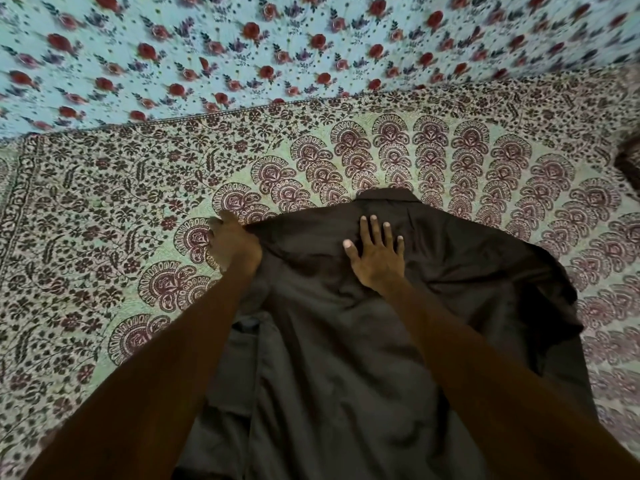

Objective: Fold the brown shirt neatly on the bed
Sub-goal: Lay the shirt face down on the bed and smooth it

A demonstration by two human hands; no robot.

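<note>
Left hand (233,242) grip closed on brown shirt (346,358) shoulder, right hand (377,254) flat, fingers spread, holding nothing

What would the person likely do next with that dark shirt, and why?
Probably carry the left shoulder across toward the middle. The left hand is closed on the brown shirt at its left shoulder edge, while the right hand lies flat near the collar, pinning it to the bedspread. The right side still lies unfolded.
</note>
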